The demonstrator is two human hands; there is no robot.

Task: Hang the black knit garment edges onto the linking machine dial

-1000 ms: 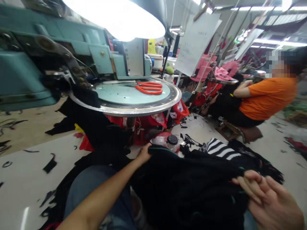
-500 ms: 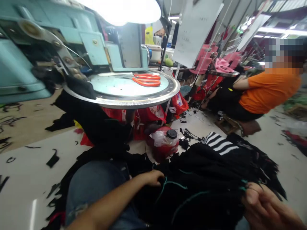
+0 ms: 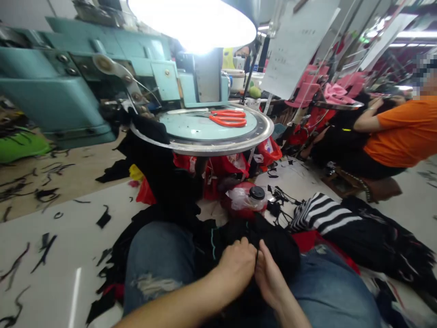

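Sitting in front of a teal machine (image 3: 78, 109) with black cloth (image 3: 282, 241) all bunched up in the lap, right between the knees of some ripped jeans (image 3: 162, 248). Clenching the left hand (image 3: 237, 264) into a fist, knuckles up, gripping a bit of that black cloth. Holding the right hand (image 3: 271, 280) right up against it, thumb up and fingers folding in at the same spot, but honestly not managing to tell whether those fingertips are pinching fabric or just pressing on it. Showing a wiggly teal thread (image 3: 213, 243) on the cloth too, just left of the fist.

Also seeing orange-handled scissors (image 3: 228, 119) lying on the machine's round plate (image 3: 218, 149), under a super bright lamp (image 3: 205, 23), plus more dark fabric (image 3: 155, 159) hanging off the rim. Spotting a red jug (image 3: 242, 207) with a black cap on the floor just past the lap, striped fabric (image 3: 329, 215) lying off to the right, and dark scraps (image 3: 104, 217) scattering all over the tiles. Noticing a co-worker in an orange shirt (image 3: 403, 132) sitting over on the far right.
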